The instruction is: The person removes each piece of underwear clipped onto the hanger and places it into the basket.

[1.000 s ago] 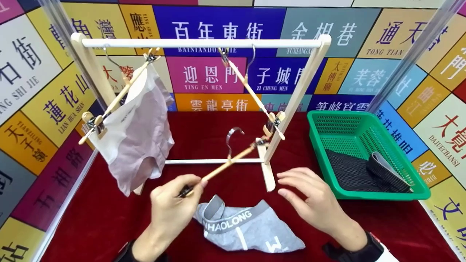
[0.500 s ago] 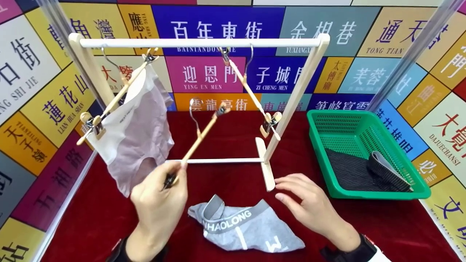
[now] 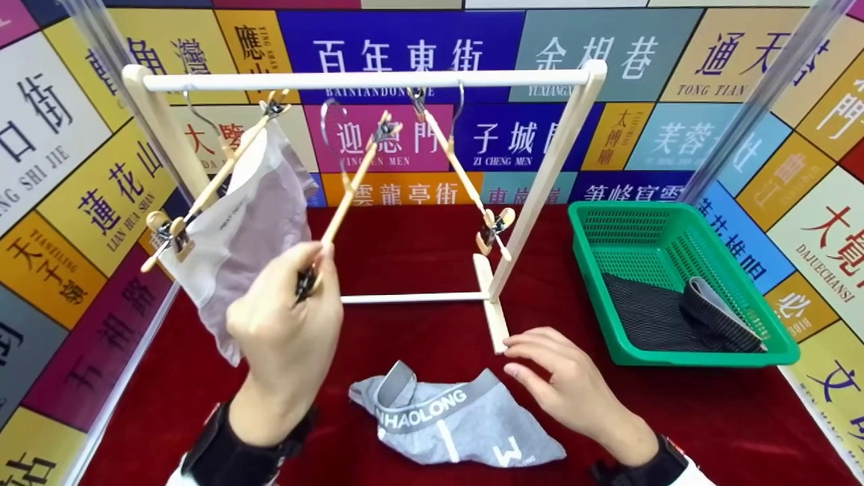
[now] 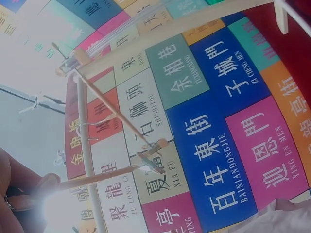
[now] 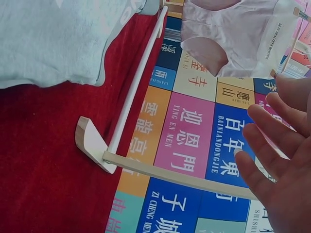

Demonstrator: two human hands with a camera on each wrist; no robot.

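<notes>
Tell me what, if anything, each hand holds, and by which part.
Left hand: a wooden clip hanger, gripped at the near end of its bar. Right hand: nothing held.

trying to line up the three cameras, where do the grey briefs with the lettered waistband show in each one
Head: grey briefs at bottom centre, lying on the red cloth.
Left wrist: not in this picture.
Right wrist: upper left corner, cut off by the frame edge.
Shared landmark: the blue BAINIANDONGJIE wall panel, top centre in head, lower centre in left wrist, right of centre in right wrist.
</notes>
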